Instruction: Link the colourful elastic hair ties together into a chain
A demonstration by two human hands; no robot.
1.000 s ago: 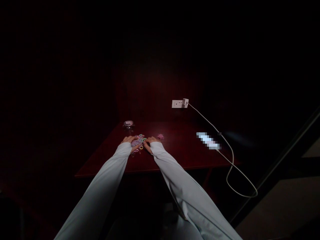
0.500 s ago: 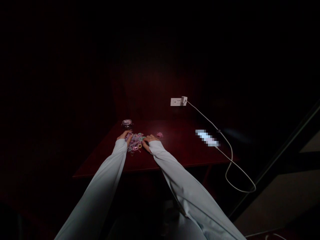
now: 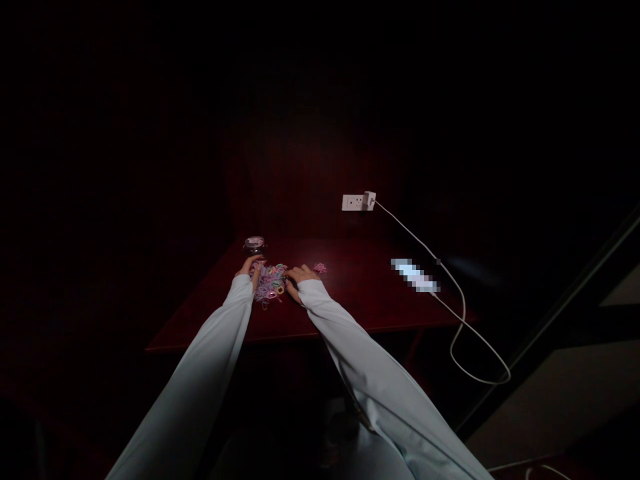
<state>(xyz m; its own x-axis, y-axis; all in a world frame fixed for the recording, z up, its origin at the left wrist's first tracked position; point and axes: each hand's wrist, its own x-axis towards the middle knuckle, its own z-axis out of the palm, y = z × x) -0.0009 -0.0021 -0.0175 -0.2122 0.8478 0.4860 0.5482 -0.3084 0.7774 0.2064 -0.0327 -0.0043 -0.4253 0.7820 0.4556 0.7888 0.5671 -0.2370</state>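
Observation:
A heap of small pastel hair ties [image 3: 269,285], mostly purple, pink and green, lies on the dark red table. At its left side my left hand [image 3: 249,267] rests with the thumb apart from the fingers, cupped against the ties. My right hand [image 3: 300,275] touches the heap's right edge, its thumb and fingers apart and the fingers slightly bent. No tie can be made out in its grasp. Just beyond my right hand sits a small separate pile of pink hair ties [image 3: 320,268].
Behind my left hand stands a clear lidded jar [image 3: 255,245]. On the right of the table [image 3: 350,307] lies a blurred-out bright phone-like object [image 3: 414,275]. Its white cable [image 3: 463,303] loops past the table edge and up to a wall socket [image 3: 353,203]. The surroundings are very dark.
My right fingers have shifted slightly at the heap's edge, and a few ties near them lie differently. My left hand has stayed nearly in place, its fingers a little straighter.

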